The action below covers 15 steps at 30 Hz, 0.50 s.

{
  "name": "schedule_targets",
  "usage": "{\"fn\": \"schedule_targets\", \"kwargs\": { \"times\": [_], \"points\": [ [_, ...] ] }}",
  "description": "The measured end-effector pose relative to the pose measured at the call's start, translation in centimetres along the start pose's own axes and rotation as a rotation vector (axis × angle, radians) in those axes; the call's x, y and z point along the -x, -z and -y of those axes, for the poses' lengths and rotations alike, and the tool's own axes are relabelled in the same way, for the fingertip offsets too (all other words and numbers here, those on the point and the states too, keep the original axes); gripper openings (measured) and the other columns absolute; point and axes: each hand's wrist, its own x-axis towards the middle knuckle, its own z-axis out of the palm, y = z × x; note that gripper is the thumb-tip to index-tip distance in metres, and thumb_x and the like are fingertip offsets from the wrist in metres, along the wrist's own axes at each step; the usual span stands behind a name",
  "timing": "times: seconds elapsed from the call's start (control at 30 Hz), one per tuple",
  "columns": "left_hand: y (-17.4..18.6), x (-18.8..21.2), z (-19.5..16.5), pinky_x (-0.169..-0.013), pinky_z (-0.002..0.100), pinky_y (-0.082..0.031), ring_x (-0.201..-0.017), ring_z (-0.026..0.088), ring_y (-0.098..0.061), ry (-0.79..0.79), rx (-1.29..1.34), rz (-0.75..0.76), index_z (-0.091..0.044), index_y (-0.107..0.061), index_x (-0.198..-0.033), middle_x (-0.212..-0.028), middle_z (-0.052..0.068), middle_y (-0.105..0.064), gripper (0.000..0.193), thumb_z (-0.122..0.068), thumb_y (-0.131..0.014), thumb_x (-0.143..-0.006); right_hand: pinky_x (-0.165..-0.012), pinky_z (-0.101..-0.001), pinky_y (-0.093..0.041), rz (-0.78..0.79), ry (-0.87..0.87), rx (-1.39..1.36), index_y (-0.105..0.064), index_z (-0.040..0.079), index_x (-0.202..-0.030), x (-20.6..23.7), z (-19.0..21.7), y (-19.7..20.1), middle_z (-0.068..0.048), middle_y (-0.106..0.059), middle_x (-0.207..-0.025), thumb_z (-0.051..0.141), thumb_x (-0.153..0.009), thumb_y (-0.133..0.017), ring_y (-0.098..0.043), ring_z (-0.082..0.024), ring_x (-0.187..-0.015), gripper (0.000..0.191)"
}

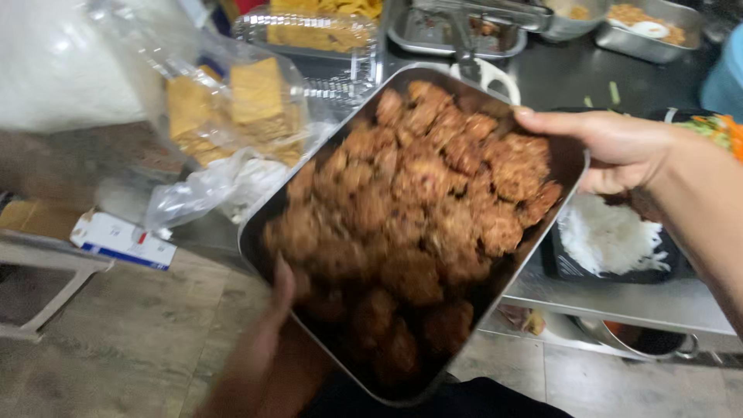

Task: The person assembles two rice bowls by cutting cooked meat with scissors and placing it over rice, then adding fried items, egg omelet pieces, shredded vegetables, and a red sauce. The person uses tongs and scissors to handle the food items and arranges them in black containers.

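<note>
My left hand (267, 340) and right hand (611, 147) grip the metal tray (333, 124), still full of fried chicken (418, 209), mid-frame.

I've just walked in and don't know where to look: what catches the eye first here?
A big metal tray heaped with brown fried pieces fills the middle, gripped at its near edge by the left hand and at its far right edge by the right hand. Behind it, upper left, a clear plastic bag of yellow wafers; lower right, white rice in a black container.
</note>
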Motion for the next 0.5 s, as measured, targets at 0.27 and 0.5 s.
{"fn": "schedule_targets", "kwargs": {
  "times": [0.27, 0.5],
  "points": [
    [0.7, 0.9, 5.4, -0.103, 0.054, -0.049, -0.135, 0.035, -0.056, 0.145, 0.114, -0.412, -0.020, -0.033, -0.156, -0.152, 0.015, -0.053, 0.068, -0.053, -0.040, -0.097, -0.070, -0.0298, -0.054, -0.006, -0.047, 0.448, -0.065, 0.001, -0.129, -7.9, 1.8, -7.1, -0.013, -0.074, -0.110, 0.067, -0.095, -0.051, -0.069, -0.015, -0.081, 0.075],
    [1.1, -0.4, 5.9, -0.099, 0.047, -0.055, -0.131, 0.031, -0.061, 0.353, -0.045, -0.516, -0.014, -0.038, -0.151, -0.143, 0.016, -0.059, 0.069, -0.055, -0.039, -0.096, -0.106, -0.0465, -0.048, -0.334, 0.188, 1.300, -0.062, 0.010, -0.144, -7.1, 5.3, -8.4, -0.018, -0.076, -0.117, 0.063, -0.104, -0.047, -0.073, -0.029, -0.107, 0.068]
  ]
}}
